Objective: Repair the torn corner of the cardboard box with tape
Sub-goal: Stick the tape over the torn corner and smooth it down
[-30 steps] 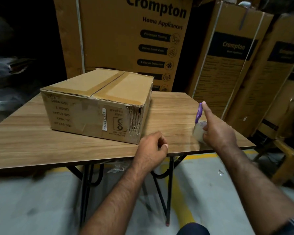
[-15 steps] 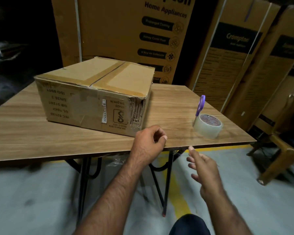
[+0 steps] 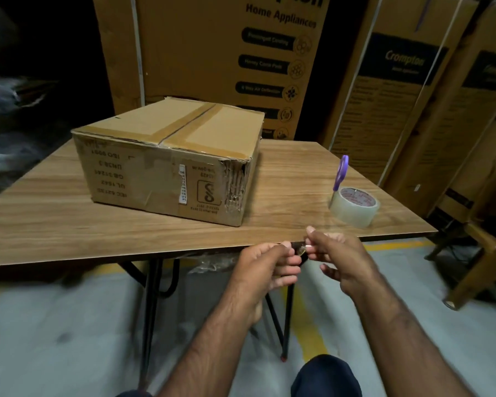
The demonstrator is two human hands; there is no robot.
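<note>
A brown cardboard box [image 3: 166,156] sits on the wooden table [image 3: 69,224], its front right corner [image 3: 235,187] torn and ragged. To the right, a roll of clear tape [image 3: 354,207] lies flat on the table, with purple-handled scissors [image 3: 340,173] standing at its far side. My hands meet at the table's front edge, in front of the torn corner. My left hand [image 3: 265,267] is curled, and my right hand [image 3: 338,256] pinches a small clear shiny piece [image 3: 302,249], apparently tape, held between both hands.
Tall printed cartons [image 3: 212,53] stand behind the table, with more [image 3: 398,96] leaning at the right. A wooden chair [image 3: 484,253] stands by the table's right corner. Black metal table legs [image 3: 151,310] are below, on a grey floor with a yellow line.
My right hand left the tape roll, dropped below the table edge, then rose to join my left hand at the small clear piece. The roll and scissors stay on the table.
</note>
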